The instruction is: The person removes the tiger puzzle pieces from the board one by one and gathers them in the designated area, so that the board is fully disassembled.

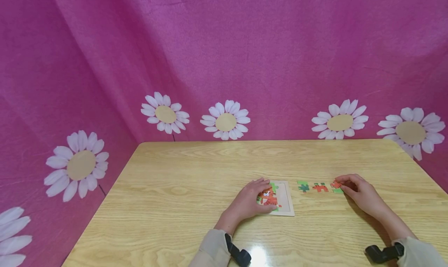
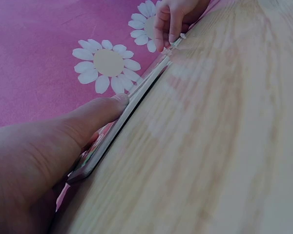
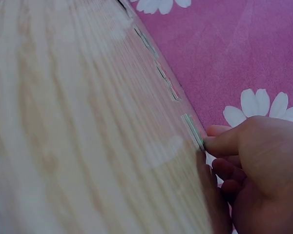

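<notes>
While left hand (image 1: 249,200) holds frame (image 1: 287,199), gaps separate pieces (image 1: 320,187)

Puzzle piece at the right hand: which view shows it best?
Head: from above, the puzzle piece shows its red and green face, partly covered by the right hand. Right wrist: nearly edge-on. Left wrist: only a small, unclear bit.

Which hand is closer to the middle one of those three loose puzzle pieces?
Right. The right hand grips the end piece, just to the right of the middle piece. The left hand is farther off to the left, holding the puzzle board.
</notes>
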Available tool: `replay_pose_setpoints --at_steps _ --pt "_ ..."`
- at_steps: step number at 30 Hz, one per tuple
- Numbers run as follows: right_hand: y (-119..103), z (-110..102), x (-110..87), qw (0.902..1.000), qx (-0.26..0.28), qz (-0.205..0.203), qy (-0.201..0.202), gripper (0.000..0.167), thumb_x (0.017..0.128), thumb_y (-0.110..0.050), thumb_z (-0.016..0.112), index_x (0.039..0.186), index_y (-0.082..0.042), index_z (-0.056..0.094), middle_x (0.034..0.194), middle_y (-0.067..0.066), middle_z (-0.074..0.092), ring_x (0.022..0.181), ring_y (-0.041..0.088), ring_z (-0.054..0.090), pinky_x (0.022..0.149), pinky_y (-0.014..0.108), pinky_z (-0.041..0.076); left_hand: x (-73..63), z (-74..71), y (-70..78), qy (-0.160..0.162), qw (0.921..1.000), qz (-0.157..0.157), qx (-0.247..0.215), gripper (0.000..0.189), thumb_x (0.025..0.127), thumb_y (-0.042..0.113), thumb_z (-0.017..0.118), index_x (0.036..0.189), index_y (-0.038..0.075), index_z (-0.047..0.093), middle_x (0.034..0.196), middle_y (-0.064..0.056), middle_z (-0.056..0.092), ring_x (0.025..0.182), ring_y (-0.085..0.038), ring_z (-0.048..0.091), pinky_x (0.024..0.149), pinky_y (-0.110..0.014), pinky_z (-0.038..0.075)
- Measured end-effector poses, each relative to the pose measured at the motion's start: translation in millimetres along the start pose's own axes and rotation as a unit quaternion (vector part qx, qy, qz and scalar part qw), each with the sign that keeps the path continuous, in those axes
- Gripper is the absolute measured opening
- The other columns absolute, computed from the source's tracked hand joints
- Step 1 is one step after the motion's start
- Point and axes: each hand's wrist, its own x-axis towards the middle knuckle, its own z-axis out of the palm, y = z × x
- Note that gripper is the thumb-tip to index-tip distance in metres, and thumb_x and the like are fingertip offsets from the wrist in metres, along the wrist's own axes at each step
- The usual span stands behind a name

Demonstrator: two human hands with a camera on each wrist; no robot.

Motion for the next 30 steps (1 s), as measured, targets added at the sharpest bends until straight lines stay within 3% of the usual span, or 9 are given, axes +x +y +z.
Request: replay_pose_setpoints --at_steps 17,25,30 --pt "-3.9 -0.2 -1.4 0.9996 0.006 0.014 0.025 0.022 0.097 -0.011 0.060 0.114 0.002 0.064 0.102 0.013 0.059 0.079 -0.017 0.043 0.065 0.006 0.040 -1.6 -0.3 3.8 0.011 0.9996 -0.022 -0.014 0.074 0.081 0.047 0.076 0.145 0.023 0.047 0.156 0.008 0.040 0.145 -0.018 0.037 0.119 -0.039 0.035" --pt "-15.4 2.0 -0.7 0.9983 0.024 -0.028 0.044 0.019 0.096 -0.010 0.060 0.111 0.000 0.065 0.093 -0.002 0.057 0.074 -0.010 0.047 0.060 0.012 0.041 -0.9 0.9 4.9 0.017 0.9976 -0.060 -0.030 0.084 0.078 0.050 0.078 0.147 0.019 0.043 0.158 0.004 0.036 0.144 -0.021 0.038 0.117 -0.040 0.037" --pt "-27.7 6.8 1.8 0.9957 0.033 -0.062 0.061 0.014 0.094 -0.005 0.063 0.107 0.000 0.067 0.089 -0.005 0.056 0.074 -0.009 0.047 0.060 0.011 0.040 -0.9 0.9 4.6 0.021 0.9971 -0.066 -0.033 0.082 0.076 0.049 0.080 0.143 0.015 0.047 0.159 0.004 0.035 0.145 -0.021 0.037 0.118 -0.040 0.037"
